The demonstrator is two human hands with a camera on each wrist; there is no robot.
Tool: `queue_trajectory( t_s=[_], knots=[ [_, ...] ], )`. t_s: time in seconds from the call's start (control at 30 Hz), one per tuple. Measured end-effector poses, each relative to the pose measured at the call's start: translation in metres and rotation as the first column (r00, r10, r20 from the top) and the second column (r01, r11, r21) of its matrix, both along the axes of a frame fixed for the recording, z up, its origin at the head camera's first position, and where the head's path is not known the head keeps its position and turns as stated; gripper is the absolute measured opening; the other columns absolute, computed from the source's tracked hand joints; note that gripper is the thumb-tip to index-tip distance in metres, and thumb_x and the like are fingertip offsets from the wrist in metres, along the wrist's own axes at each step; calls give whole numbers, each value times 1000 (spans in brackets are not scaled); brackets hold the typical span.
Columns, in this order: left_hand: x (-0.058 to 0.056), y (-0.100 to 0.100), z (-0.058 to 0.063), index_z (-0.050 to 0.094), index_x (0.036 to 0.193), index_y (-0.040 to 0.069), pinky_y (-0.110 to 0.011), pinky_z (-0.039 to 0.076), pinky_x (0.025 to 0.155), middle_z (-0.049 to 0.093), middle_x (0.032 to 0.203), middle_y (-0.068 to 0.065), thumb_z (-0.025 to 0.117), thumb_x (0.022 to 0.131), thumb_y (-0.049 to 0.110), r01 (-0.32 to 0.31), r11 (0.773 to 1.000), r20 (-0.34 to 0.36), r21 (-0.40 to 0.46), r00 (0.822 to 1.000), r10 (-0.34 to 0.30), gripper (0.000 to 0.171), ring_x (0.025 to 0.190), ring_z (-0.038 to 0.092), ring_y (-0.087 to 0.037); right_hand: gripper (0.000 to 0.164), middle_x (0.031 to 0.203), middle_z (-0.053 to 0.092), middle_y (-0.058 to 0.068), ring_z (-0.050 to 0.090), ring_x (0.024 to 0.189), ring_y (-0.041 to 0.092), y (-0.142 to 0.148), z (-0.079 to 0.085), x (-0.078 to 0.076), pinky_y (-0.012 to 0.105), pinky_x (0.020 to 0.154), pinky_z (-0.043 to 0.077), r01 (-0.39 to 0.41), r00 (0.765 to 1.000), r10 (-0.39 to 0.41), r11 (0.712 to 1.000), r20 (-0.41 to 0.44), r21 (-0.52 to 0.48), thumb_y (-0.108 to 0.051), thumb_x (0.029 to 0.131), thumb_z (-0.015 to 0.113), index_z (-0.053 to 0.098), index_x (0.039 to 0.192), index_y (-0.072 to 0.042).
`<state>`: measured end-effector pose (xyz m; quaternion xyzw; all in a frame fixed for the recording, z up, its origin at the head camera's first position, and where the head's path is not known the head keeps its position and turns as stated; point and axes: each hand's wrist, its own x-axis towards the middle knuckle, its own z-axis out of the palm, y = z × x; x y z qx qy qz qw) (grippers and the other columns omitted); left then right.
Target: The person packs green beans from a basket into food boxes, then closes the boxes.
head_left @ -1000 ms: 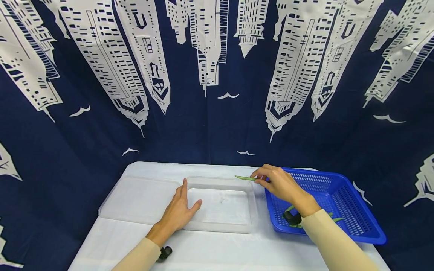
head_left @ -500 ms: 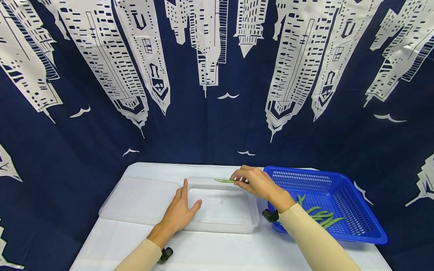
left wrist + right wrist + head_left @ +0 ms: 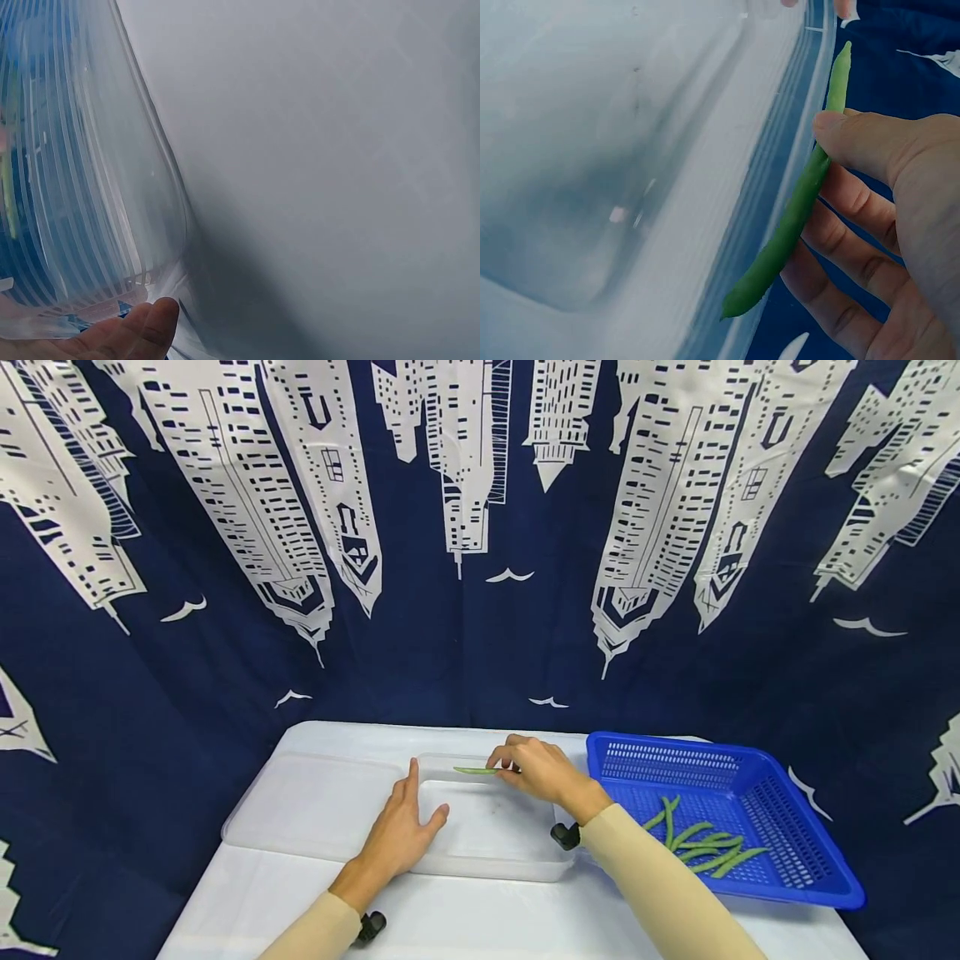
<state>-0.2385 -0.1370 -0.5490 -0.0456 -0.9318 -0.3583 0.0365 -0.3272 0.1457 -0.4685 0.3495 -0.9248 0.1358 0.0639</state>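
Observation:
A green bean [image 3: 791, 210] is pinched between the thumb and fingers of my right hand [image 3: 536, 768]. In the head view that bean lies level over the far rim of a clear plastic container [image 3: 491, 867]. My left hand [image 3: 397, 827] rests at the container's left side, fingers straight and thumb spread. The left wrist view shows its fingertips [image 3: 161, 319] right at the container's ribbed wall [image 3: 90, 187]. Several more green beans [image 3: 705, 843] lie in a blue plastic basket [image 3: 813, 893] to the right.
A flat clear lid [image 3: 307, 802] lies left of the container on the white table [image 3: 480, 918]. Behind the table hangs a navy cloth [image 3: 465, 652] printed with white buildings. Each wrist carries a small black camera [image 3: 566, 836].
My right hand has moved left from the blue basket with the green bean, over the container's far side. The beans in the basket have come into view. My left hand has stayed in place.

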Motion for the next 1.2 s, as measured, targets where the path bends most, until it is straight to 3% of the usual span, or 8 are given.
queue_trajectory(
  t_s=[0.4,0.6,0.97,1.2],
  knots=[
    [0,7,-1,12,188,5,-67,51,130,45,178,-33,69,115,50,12,1000,-5,-2,1000,-12,103,161,56,-53,21,102,79,-7,73,86,8,-4,-15,-1,32,69,59,-6,1000,6,1000,-21,-12,-18,102,92,90,119,-30],
    [0,8,1,14,187,3,-66,53,128,47,175,-34,70,115,48,18,1000,-21,-20,1000,-18,102,158,58,-53,25,108,81,-2,80,98,18,-7,-15,1,44,74,67,20,999,-20,1000,-35,5,-19,103,91,89,127,-27],
    [0,4,-1,13,187,4,-67,52,129,47,176,-33,68,115,50,9,1000,-19,-26,1000,-10,102,158,58,-53,26,113,81,-1,82,105,22,-6,0,5,51,82,70,44,998,-45,999,-48,-22,-20,104,89,88,130,-24],
    [1,1,-1,13,187,5,-67,50,130,47,176,-33,68,115,48,-5,1000,-11,-15,1000,5,101,160,56,-53,26,112,81,1,83,103,22,5,9,5,48,84,70,9,998,-12,998,-62,-56,-16,104,88,88,130,-21]
  ],
)
